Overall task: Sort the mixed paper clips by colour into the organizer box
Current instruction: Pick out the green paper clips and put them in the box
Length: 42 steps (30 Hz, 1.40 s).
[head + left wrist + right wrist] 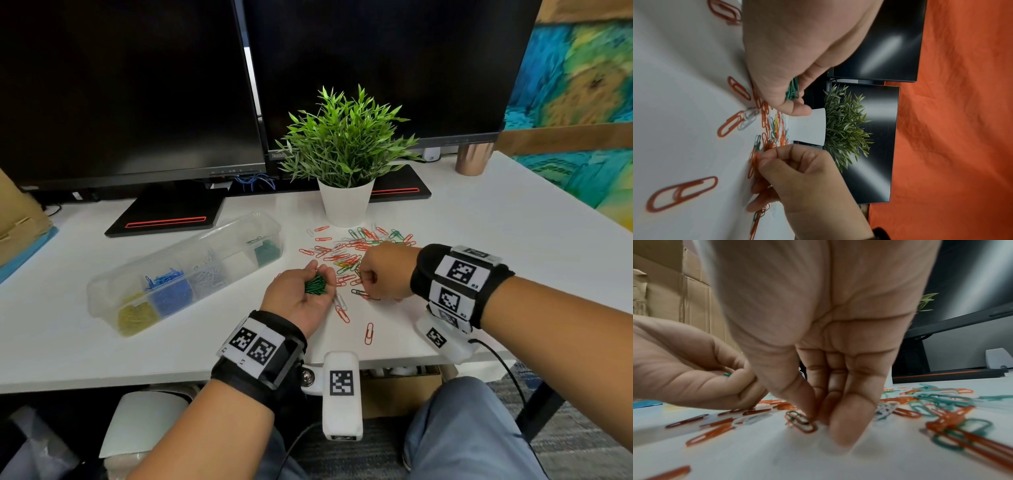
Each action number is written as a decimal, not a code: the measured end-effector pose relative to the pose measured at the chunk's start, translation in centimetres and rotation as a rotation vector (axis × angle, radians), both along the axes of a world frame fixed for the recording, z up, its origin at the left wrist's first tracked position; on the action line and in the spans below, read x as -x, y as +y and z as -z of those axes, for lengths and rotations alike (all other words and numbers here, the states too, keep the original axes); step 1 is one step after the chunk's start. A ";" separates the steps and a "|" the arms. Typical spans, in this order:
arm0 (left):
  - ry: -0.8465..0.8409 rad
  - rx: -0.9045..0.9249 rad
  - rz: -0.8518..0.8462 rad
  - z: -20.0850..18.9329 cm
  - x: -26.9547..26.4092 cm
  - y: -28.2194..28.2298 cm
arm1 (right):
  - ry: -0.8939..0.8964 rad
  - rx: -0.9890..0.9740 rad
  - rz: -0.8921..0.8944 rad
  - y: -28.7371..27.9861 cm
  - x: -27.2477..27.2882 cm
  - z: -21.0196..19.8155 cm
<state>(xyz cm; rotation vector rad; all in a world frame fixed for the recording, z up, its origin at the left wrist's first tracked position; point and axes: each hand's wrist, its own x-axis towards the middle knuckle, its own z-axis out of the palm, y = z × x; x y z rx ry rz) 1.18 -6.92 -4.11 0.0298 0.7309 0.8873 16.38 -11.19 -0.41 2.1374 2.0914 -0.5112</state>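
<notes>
A white desk (445, 240) under two dark monitors, the clip sort partway done.

Well left of the potted plant (346, 192) lay the clear organizer box (102, 291), its compartments already holding yellow, blue, white and green clips, with one between white and green looking empty. Nearer, down-left of the plant, the left hand (301, 294) lay palm-up, fingers cupped around a bundle of green clips (315, 284). Just before the plant spread the loose pile (349, 253), mostly red with some green and white, so red seemed wholly unsorted. At the pile's near edge the right hand (383, 274) had its fingertips pinched narrowly at a green clip (795, 416) overlapping a red one.
</notes>
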 end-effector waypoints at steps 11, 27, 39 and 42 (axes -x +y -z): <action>0.129 -0.032 0.207 -0.5 0.4 -0.5 | 0.016 -0.011 0.009 0.0 -0.1 0.2; 0.165 -0.153 0.220 -1.5 -0.3 -0.9 | 0.751 -0.166 0.176 0.7 -0.1 -2.3; 0.095 -0.090 0.185 -1.2 0.3 -0.5 | 0.759 -0.288 0.227 0.7 -0.8 -2.5; 0.072 -0.076 0.203 -1.3 0.4 -0.7 | 0.805 -0.275 0.245 0.7 -0.6 -2.5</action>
